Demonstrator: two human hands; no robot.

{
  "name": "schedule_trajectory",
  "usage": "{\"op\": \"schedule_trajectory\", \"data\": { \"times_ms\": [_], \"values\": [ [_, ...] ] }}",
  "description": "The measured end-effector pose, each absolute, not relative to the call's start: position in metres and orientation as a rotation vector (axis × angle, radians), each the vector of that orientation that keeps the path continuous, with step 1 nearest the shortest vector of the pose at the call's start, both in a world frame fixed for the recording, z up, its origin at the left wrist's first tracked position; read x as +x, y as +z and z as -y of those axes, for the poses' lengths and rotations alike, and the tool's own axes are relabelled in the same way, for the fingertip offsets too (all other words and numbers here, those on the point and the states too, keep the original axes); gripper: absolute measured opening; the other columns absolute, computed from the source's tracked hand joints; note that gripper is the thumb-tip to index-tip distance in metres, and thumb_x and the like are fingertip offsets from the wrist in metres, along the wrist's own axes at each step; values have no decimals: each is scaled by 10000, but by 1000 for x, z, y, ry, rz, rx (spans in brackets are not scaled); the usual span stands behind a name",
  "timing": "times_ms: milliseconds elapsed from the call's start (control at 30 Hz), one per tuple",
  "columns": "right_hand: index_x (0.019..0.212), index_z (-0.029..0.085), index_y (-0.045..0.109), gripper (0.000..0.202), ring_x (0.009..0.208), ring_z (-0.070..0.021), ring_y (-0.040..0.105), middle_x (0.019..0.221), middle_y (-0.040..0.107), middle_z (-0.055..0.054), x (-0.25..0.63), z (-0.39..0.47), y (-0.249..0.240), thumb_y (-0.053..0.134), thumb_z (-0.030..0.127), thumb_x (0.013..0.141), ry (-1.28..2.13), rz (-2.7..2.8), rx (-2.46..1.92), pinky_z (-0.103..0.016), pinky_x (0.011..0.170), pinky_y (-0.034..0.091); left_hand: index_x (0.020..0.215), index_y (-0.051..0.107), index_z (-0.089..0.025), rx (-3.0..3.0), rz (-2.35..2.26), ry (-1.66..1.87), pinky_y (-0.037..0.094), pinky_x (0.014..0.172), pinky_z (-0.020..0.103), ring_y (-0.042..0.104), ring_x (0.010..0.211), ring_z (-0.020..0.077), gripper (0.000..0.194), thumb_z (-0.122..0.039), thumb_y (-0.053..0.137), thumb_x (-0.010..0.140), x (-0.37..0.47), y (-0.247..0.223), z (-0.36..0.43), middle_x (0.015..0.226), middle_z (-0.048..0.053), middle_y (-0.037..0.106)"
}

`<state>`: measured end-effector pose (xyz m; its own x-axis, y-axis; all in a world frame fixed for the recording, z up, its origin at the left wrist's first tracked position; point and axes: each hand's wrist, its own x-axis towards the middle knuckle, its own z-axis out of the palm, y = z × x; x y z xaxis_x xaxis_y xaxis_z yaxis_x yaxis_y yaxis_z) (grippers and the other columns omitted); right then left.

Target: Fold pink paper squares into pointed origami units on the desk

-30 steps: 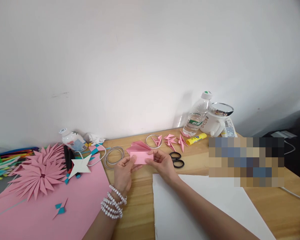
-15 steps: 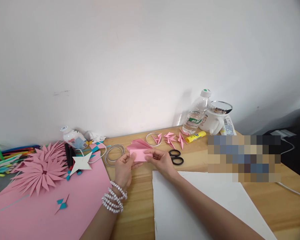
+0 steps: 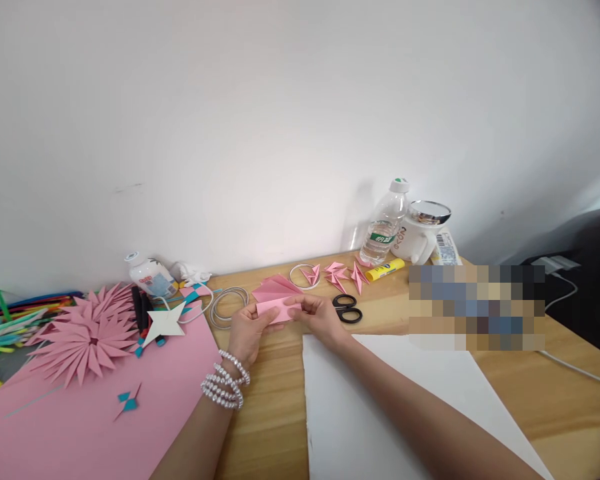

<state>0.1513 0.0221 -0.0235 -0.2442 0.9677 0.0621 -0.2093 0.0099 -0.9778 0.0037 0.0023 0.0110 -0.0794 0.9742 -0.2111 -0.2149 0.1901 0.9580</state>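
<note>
Between my two hands is a small folded piece of pink paper (image 3: 279, 309), held up above the wooden table. My left hand (image 3: 249, 329) pinches its left end with the thumb in front; a beaded bracelet (image 3: 226, 382) circles that wrist. The right end is pinched by my right hand (image 3: 320, 318), thumb and fingers closed on it. Just behind the paper lie more pink paper sheets (image 3: 276, 285), partly hidden by it. Black-handled scissors (image 3: 349, 309) rest right of my right hand, their blades mostly out of sight.
White paper (image 3: 370, 407) lies under my right forearm. Folded pink pieces (image 3: 337, 273), a yellow glue stick (image 3: 385, 270), a water bottle (image 3: 380, 230) and a mug (image 3: 416, 240) line the back. Left are pink paper flowers (image 3: 87, 340), a white paper star (image 3: 165, 323) and a white bottle (image 3: 153, 275).
My thumbs have shifted slightly on the folded pink paper, the left one further inward along its lower edge. The whole view has turned a little; both hands keep their hold.
</note>
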Motion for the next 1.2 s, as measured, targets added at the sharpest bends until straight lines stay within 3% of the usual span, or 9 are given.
{"op": "schedule_trajectory", "data": {
  "times_ms": [233, 400, 700, 867, 1200],
  "values": [
    [834, 153, 556, 237, 578, -89, 497, 669, 547, 20, 148, -19, -19, 629, 230, 623, 1406, 1264, -880, -220, 563, 392, 767, 647, -96, 910, -1239, 1267, 536, 580, 312, 631, 638, 181, 335, -252, 756, 490, 6, 8, -2, 737, 57, 692],
    [1001, 190, 406, 466, 635, -106, 538, 776, 570, 6, 145, -17, -18, 621, 161, 589, 1340, 1275, -859, -222, 561, 439, 803, 642, -98, 960, -1195, 1255, 529, 585, 308, 624, 625, 175, 380, -284, 752, 491, 9, 11, -1, 696, 44, 682],
    [909, 146, 534, 289, 717, -154, 598, 798, 630, -29, 144, -15, -19, 561, 137, 621, 1303, 1414, -951, -262, 645, 496, 711, 646, -121, 1042, -1248, 1269, 496, 520, 238, 587, 529, 133, 294, -280, 751, 488, 8, 20, 0, 508, -28, 604],
    [864, 135, 524, 240, 599, -144, 622, 697, 634, -18, 143, -15, -21, 534, 119, 625, 1443, 1299, -878, -278, 611, 520, 700, 637, -112, 1054, -1258, 1250, 496, 538, 251, 592, 542, 142, 287, -280, 746, 495, 4, 19, -2, 542, -4, 624],
    [918, 157, 477, 284, 631, -147, 641, 736, 643, -22, 145, -17, -16, 536, 143, 641, 1568, 1221, -731, -313, 642, 540, 720, 622, -97, 1105, -1300, 1244, 501, 592, 271, 596, 610, 149, 267, -266, 726, 540, -11, 3, -9, 679, 43, 660]
  ]
}}
